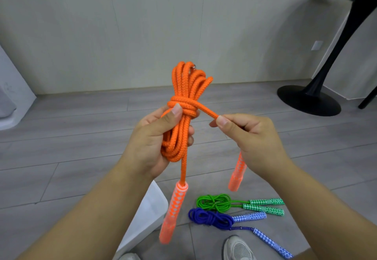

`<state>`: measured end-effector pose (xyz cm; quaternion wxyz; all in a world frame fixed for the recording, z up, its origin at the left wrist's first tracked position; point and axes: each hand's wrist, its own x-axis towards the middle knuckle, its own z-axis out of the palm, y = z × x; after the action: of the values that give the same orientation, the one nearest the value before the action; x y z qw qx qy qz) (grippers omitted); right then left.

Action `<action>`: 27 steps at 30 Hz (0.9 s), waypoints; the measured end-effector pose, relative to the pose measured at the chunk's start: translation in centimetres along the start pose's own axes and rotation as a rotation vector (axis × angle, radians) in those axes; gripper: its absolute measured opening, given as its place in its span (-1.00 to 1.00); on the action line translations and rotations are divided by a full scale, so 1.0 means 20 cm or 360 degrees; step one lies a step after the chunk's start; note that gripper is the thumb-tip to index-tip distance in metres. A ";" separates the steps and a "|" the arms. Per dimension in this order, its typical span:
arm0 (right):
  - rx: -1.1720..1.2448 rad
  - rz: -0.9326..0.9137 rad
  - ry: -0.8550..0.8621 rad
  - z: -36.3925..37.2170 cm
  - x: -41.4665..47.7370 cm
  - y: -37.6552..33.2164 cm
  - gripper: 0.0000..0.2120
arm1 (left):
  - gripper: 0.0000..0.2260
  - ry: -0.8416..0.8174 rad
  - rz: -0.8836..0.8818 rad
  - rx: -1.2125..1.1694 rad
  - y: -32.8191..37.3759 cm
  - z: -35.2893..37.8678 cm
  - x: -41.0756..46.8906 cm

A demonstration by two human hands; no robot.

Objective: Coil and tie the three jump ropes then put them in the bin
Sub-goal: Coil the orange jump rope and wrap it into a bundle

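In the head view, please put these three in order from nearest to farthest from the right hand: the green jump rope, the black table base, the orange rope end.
1. Orange rope end: pinched by the right hand itself, just left of it.
2. Green jump rope: on the floor, below the hand, near the person's feet.
3. Black table base: farther off on the floor, up and to the right.

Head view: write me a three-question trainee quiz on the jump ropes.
1. True or false: the green rope and blue rope lie coiled on the floor.
2. The right hand pinches: A) a strand of the orange rope; B) a blue handle; C) a green handle.
3. Fill in: the ____ hand grips the orange coil.
Key: 1 true; 2 A; 3 left hand.
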<state>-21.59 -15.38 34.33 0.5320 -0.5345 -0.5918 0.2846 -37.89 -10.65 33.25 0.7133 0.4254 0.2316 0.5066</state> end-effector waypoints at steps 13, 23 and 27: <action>0.0278 0.0008 -0.0159 0.07 0.02 0.00 -0.72 | -0.67 0.0026 -0.0163 0.0096 0.00 0.04 0.01; 0.0064 -0.0217 0.0019 0.07 0.01 0.04 -0.85 | -0.75 0.0161 -0.0041 0.0400 0.00 0.03 0.02; 0.0042 -0.0271 0.0095 0.06 0.00 0.04 -0.83 | -0.74 0.0187 -0.0018 0.0491 0.00 0.03 0.02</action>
<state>-22.50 -14.78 33.23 0.5785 -0.4835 -0.6153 0.2301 -37.31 -10.59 33.71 0.6276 0.4982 0.3504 0.4849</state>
